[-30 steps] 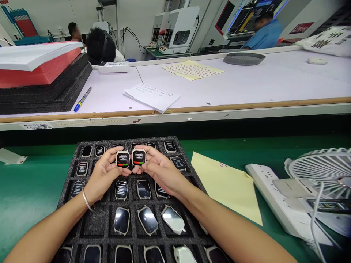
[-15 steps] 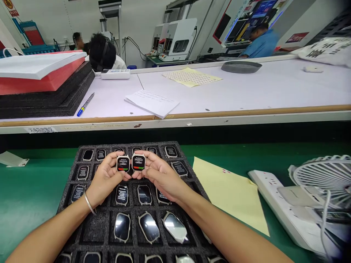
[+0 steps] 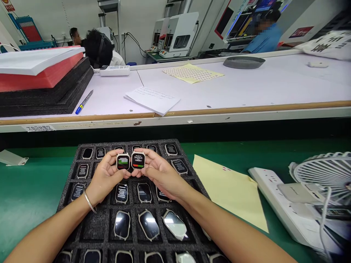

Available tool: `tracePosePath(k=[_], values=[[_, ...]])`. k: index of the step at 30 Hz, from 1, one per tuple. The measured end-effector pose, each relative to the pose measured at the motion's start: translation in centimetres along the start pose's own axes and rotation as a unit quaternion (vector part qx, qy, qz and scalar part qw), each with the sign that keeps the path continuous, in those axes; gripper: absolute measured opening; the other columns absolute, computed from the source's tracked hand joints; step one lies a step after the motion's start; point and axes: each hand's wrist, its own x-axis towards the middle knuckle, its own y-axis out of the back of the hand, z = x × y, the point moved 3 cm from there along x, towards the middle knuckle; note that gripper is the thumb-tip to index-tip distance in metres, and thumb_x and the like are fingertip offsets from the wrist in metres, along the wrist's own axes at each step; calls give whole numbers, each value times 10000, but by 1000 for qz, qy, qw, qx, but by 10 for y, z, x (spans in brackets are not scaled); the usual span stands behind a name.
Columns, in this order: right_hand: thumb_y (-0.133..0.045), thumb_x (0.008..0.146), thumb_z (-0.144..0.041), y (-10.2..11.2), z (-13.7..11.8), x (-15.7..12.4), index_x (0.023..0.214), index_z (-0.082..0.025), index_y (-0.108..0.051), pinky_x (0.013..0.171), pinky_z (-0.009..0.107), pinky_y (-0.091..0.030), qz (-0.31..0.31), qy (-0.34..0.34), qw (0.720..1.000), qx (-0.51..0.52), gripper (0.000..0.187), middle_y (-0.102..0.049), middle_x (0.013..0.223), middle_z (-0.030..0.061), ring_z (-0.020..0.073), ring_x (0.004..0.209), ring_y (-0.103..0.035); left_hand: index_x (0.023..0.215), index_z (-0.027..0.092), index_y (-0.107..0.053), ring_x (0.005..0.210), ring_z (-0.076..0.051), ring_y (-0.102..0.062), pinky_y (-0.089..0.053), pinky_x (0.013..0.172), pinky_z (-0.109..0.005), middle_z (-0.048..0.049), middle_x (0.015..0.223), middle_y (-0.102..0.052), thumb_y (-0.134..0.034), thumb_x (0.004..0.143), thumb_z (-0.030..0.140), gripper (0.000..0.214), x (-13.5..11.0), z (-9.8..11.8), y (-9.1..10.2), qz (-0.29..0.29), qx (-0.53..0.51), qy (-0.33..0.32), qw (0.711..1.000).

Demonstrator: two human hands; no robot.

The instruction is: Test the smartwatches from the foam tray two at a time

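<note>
My left hand (image 3: 108, 171) is closed on a smartwatch case (image 3: 123, 161), gripped by its edges with the screen facing me; the screen shows a green block over text. Right beside it, my right hand (image 3: 156, 168) is closed on a second smartwatch case (image 3: 138, 160), lit with white text and a red and green bar. Both watches have pale metal frames and no straps. Beneath the hands lies a black foam tray (image 3: 94, 233) divided into compartments. Several more watch cases, such as one dark-screened watch (image 3: 148, 224), rest in it, some with lit text. My forearms hide parts of the tray.
A yellow sheet (image 3: 233, 197) lies right of the tray, then a white power strip (image 3: 270, 190) and a white fan (image 3: 326, 175). Behind, a raised shelf (image 3: 208, 91) bears papers (image 3: 152, 99), a pen (image 3: 84, 102) and stacked foam (image 3: 41, 95). Other people sit beyond.
The screen of the watch in my left hand now shows a green block over its text. My hands have stayed in place, still holding both watches; the view has tilted slightly.
</note>
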Motion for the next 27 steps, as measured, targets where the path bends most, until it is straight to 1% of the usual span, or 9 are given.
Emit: tracePosePath(k=[7,15,19,27], values=[[-622,713,-81,-1,-1,2,1142,-227,-571,711,292,-490,5,-2,1000,-4,456,-662,898,-5,111,693,-635,1188,215,-531,721,-118,-700,-583,739,-286,-49,1104,-649,-719,755,163,475,0,-1,1,-5,6,9,1000],[-574,688,-60,0,-1,1,1110,-219,-589,707,296,-491,9,2,1000,-6,452,-674,885,-6,109,683,-641,1210,212,-537,726,-141,-712,-577,744,-307,-66,1120,-649,-698,775,196,464,0,-1,1,-3,15,15,1000],[-569,696,-66,0,-2,1,1108,-223,-590,707,301,-493,8,2,1000,-13,441,-673,865,-13,113,687,-646,1222,207,-540,725,-149,-714,-573,741,-312,-71,1112,-654,-675,792,209,450,-1,-2,1,-2,14,17,1000],[-572,698,-67,1,-1,2,1118,-219,-589,706,300,-489,10,0,1000,-18,447,-674,857,-10,118,693,-651,1223,208,-542,726,-148,-715,-570,747,-313,-77,1139,-650,-688,779,210,468,-1,-2,1,0,16,23,1000]])
